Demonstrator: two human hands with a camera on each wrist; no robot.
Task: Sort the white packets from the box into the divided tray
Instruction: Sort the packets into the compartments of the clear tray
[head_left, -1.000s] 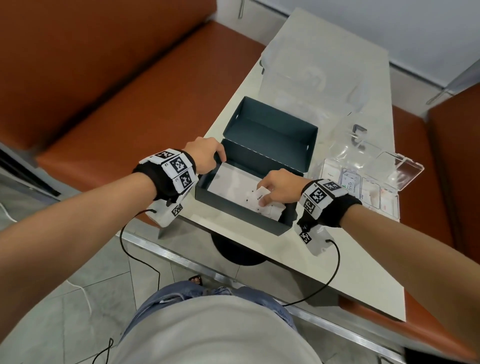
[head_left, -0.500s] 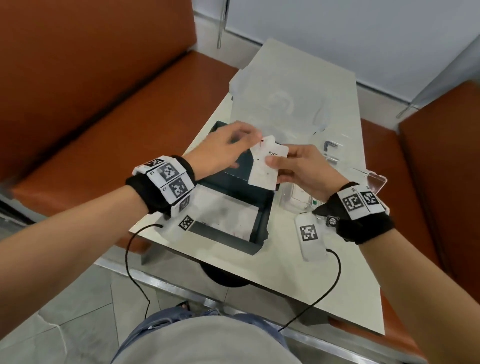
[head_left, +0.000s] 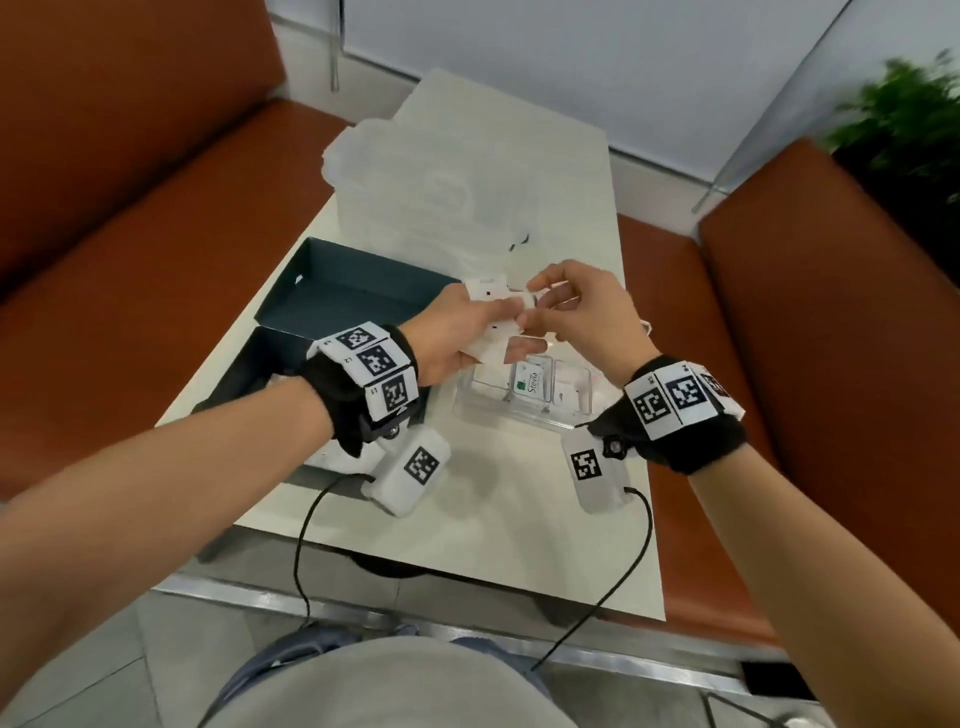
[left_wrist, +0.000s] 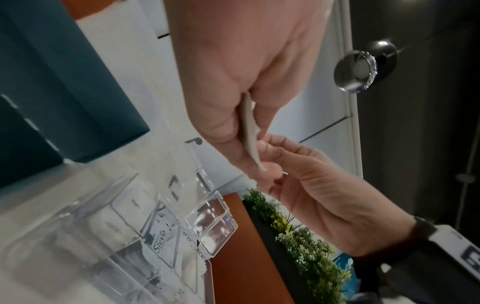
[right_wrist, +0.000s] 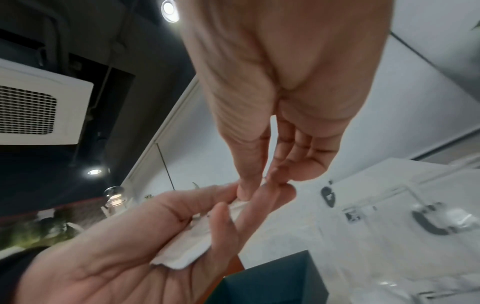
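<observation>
Both hands meet in the air above the clear divided tray (head_left: 478, 410). My left hand (head_left: 457, 338) holds a small stack of white packets (head_left: 491, 312) between thumb and fingers, and the stack shows edge-on as packets (left_wrist: 250, 131) in the left wrist view. My right hand (head_left: 576, 312) pinches the top end of the packets (right_wrist: 187, 248) with thumb and forefinger. The tray (left_wrist: 124, 222) holds a Stevia packet (head_left: 530, 384) and other white packets in its compartments. The dark teal box (head_left: 332, 291) lies open at the left, partly hidden by my left wrist.
A large translucent plastic container (head_left: 441, 192) stands at the back of the white table (head_left: 493, 519). The tray's clear lid (left_wrist: 211, 222) is flipped open. Orange bench seats (head_left: 130, 249) flank the table. A green plant (head_left: 914, 119) stands at the far right.
My right hand lifted packets out of the box and both hands carried them right, from over the box to above the divided tray. The left hand now holds the stack.
</observation>
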